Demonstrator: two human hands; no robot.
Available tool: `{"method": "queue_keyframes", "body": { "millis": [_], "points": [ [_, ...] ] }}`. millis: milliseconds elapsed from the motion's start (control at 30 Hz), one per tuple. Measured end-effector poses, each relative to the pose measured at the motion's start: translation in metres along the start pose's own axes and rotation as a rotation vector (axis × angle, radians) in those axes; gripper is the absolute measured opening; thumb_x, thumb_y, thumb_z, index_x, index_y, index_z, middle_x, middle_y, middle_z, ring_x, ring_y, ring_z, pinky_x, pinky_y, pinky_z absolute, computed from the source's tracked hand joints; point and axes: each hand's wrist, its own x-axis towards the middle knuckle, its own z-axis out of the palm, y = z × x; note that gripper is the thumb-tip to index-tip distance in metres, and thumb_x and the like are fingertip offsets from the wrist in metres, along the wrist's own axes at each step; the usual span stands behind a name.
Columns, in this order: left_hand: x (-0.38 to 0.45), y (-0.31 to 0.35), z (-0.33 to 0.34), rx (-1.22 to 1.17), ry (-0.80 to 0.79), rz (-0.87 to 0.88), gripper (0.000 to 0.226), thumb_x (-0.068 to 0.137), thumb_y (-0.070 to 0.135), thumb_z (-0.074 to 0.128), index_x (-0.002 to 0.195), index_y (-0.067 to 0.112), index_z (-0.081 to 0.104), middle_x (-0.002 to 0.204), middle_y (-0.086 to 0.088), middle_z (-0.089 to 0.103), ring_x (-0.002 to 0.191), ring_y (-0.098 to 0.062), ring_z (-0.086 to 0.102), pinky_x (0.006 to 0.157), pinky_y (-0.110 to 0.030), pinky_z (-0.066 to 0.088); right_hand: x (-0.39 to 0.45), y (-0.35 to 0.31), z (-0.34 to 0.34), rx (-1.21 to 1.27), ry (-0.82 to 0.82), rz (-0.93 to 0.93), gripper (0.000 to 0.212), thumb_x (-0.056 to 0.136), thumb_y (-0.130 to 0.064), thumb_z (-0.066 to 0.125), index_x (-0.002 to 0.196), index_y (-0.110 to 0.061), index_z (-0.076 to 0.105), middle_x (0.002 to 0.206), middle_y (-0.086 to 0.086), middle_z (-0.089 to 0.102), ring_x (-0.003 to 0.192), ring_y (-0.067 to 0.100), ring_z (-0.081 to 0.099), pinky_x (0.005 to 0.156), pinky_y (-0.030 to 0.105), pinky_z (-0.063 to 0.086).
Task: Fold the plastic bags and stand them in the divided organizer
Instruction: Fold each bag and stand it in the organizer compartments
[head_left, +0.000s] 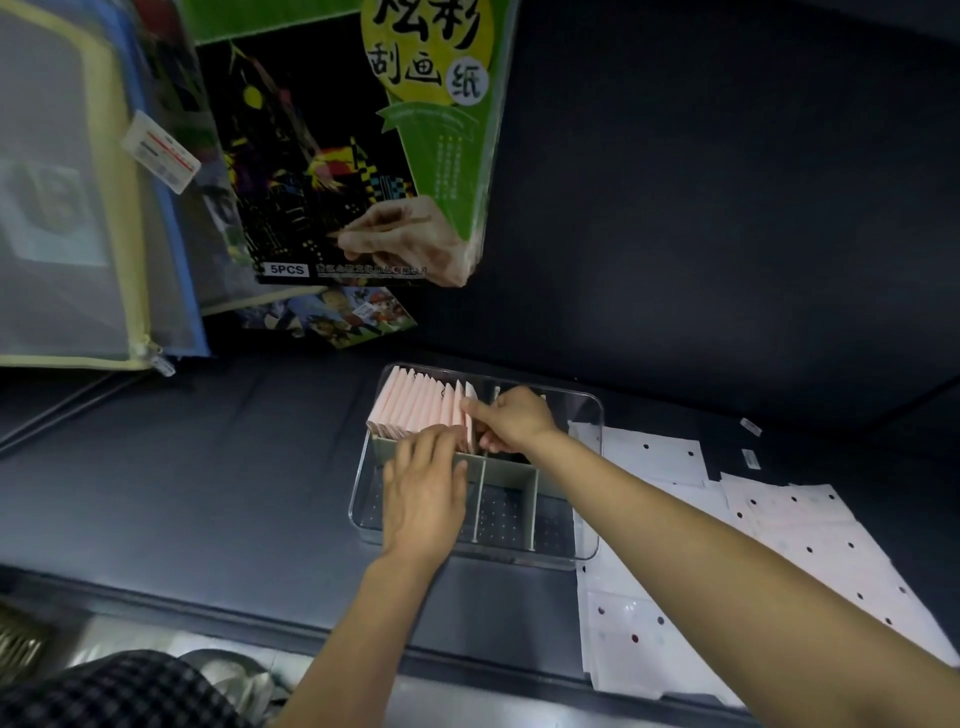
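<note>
Right hand pinches the last folded bag in the organizer; left hand, released, rests on its divider; front compartments free.

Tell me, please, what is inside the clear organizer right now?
The organizer holds upright pink folded bags in its rear-left compartment; the visible front compartments look empty. Both hands cover the middle.
</note>
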Motion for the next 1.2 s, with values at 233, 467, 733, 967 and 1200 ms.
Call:
{"method": "queue_keyframes", "body": {
  "millis": [233, 467, 733, 967, 1200],
  "points": [
    [-0.001, 0.002, 0.001, 0.024, -0.113, -0.047, 0.048, 0.096, 0.026, 0.047, 0.143, 0.023, 0.036, 0.148, 0.005, 0.032, 0.132, -0.018, 0.025, 0.102, -0.041, 0.030, -0.016, 0.011, -0.010, -0.005, 0.042, -0.046, 0.053, 0.091, -0.054, 0.046, 0.068, -0.010, 0.063, 0.057, 0.000, 0.064, 0.051, 0.011, 0.057, 0.067, 0.030, 0.050],
    [-0.013, 0.045, 0.002, -0.090, 0.147, 0.164, 0.030, 0.088, 0.007, 0.059, 0.118, 0.009, 0.060, 0.123, -0.011, 0.055, 0.110, -0.031, 0.049, 0.088, -0.047, 0.044, -0.096, 0.120, -0.084, 0.033, 0.061, -0.207, 0.020, 0.088, -0.031, 0.062, 0.079, -0.014, 0.064, 0.076, -0.004, 0.066, 0.074, 0.009, 0.061, 0.074, 0.026, 0.050],
    [-0.104, 0.078, 0.067, 0.000, -0.717, 0.454, 0.041, 0.098, 0.029, 0.044, 0.139, 0.020, 0.044, 0.149, 0.003, 0.036, 0.137, -0.015, 0.031, 0.107, -0.025, 0.028, -0.178, 0.275, -0.113, -0.393, -0.048, -0.095, 0.061, 0.083, -0.033, 0.069, 0.137, -0.021, 0.044, 0.141, -0.006, 0.038, 0.127, 0.015, 0.035, 0.106, 0.020, 0.027],
    [-0.132, 0.072, 0.086, 0.243, -0.727, 0.516, 0.055, 0.098, 0.041, 0.041, 0.149, 0.031, 0.022, 0.158, 0.012, 0.004, 0.145, -0.008, 0.002, 0.117, -0.026, 0.000, -0.190, 0.308, -0.112, -0.450, 0.000, -0.138, 0.071, 0.077, -0.042, 0.073, 0.139, -0.024, 0.043, 0.150, -0.005, 0.029, 0.138, 0.013, 0.021, 0.112, 0.022, 0.021],
    [-0.137, 0.087, 0.081, 0.014, -0.494, 0.464, 0.012, 0.084, 0.022, 0.069, 0.094, 0.021, 0.075, 0.120, 0.006, 0.065, 0.115, -0.017, 0.057, 0.093, -0.027, 0.046, -0.198, 0.320, -0.114, -0.298, -0.091, -0.170, 0.073, 0.073, -0.035, 0.078, 0.137, -0.028, 0.044, 0.131, -0.014, 0.036, 0.121, 0.008, 0.030, 0.097, 0.009, 0.022]
  ]
}}
